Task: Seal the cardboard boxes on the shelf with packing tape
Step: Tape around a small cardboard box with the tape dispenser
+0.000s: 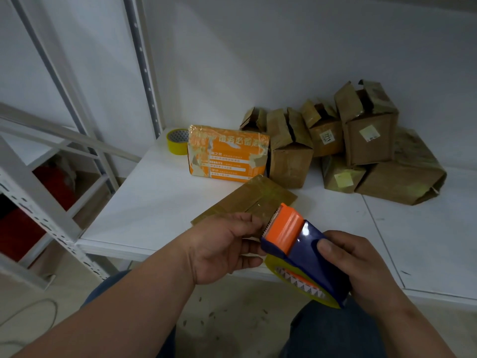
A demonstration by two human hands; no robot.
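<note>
Hands meet over the front edge of the white shelf (160, 197): the right hand (361, 264) grips the blue and orange tape dispenser (299, 244), thumb across its blue body, a yellowish roll of tape (304, 285) seated underneath. The left hand (222, 246) has its fingers (247, 220) curled at the dispenser's orange toothed end, though whether they pinch a tape end I cannot tell. Just behind them a flat brown box (247, 200) lies on the shelf, glossy tape across its closed top. Further back stands an orange printed box (227, 153), closed and patched with tape, a yellow tape roll (176, 142) beside it at the wall. To the right, a heap of brown cardboard boxes (361, 140), several with flaps gaping; their insides are too dark to read.
</note>
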